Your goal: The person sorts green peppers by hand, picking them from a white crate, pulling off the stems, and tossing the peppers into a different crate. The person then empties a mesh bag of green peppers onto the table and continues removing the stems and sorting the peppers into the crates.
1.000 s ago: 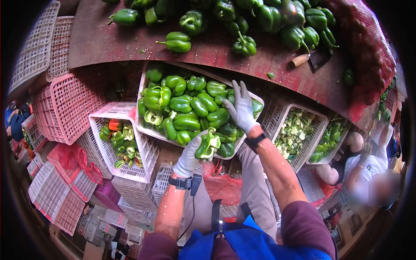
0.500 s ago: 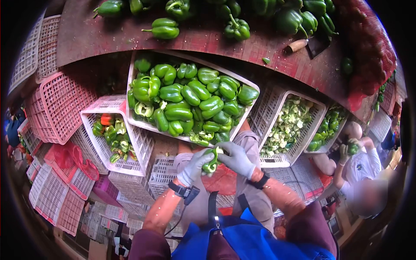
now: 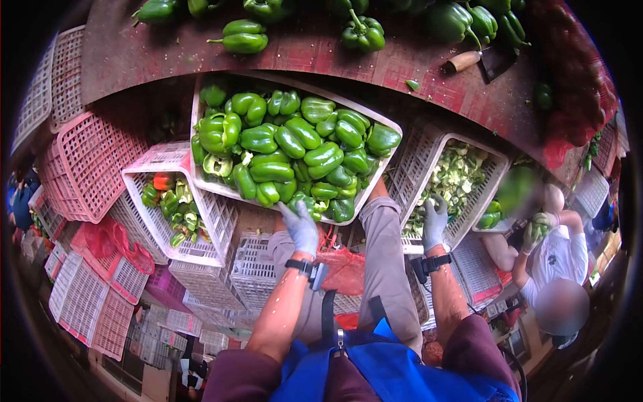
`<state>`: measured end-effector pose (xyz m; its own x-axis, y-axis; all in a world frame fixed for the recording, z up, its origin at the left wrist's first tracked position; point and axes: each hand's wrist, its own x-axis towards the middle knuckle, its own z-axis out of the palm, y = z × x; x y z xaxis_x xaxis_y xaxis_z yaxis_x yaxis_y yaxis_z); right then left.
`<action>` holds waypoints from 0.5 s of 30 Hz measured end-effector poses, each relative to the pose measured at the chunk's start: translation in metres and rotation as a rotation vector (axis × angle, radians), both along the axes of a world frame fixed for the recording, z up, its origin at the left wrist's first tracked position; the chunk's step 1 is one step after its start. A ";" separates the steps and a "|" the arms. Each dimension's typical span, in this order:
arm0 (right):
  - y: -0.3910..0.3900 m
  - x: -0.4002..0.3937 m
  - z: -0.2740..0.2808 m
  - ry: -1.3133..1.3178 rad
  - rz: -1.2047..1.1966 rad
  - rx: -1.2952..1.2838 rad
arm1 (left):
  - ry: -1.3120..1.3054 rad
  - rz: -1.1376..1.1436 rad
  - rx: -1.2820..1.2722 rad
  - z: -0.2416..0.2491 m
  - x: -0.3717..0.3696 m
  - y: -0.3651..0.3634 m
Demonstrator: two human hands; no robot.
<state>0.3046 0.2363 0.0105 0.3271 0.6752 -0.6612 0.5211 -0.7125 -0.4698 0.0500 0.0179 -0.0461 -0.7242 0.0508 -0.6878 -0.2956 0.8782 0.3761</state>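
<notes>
My left hand (image 3: 300, 229), in a grey-white glove, is at the near rim of a big white crate (image 3: 234, 194) heaped with green bell peppers. Its fingers are closed around a green bell pepper (image 3: 305, 202) just inside that rim. My right hand (image 3: 435, 222), gloved alike, reaches over the near end of another white crate (image 3: 494, 191), which holds pale green pepper cores and scraps (image 3: 459, 171). The fingers of this hand are apart, with nothing visible in them.
Whole green peppers (image 3: 244, 37) and a wooden-handled knife (image 3: 463, 61) lie on the reddish table (image 3: 301, 53). A smaller crate (image 3: 214, 231) of mixed peppers stands left, beside stacked pink crates (image 3: 100, 167). At right another person (image 3: 559, 248) holds a green pepper.
My hands were together on a cut pepper above my lap. They have since parted: the left moved to the pepper crate, the right to the scraps crate.
</notes>
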 end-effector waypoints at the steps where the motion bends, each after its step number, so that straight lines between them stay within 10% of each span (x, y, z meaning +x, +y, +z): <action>1: -0.003 0.010 -0.003 -0.037 0.043 -0.019 | 0.032 -0.024 -0.082 -0.003 0.001 0.012; 9: -0.024 0.088 -0.035 -0.480 0.213 0.020 | 0.031 -0.036 -0.229 -0.017 -0.005 0.051; 12: -0.002 0.115 -0.045 -0.569 0.580 0.052 | -0.124 0.196 0.021 -0.028 -0.004 0.017; 13: 0.025 0.088 -0.011 -0.584 0.437 -0.359 | -0.174 0.299 0.111 -0.032 -0.004 0.010; 15: 0.071 0.043 0.033 -0.478 0.360 -0.242 | -0.433 0.568 0.102 0.026 -0.023 0.042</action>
<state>0.3480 0.3069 0.0438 0.4041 0.6476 -0.6460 0.8594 -0.5107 0.0256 0.0273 0.0600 -0.0197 -0.3217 -0.1733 -0.9309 -0.8374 0.5109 0.1943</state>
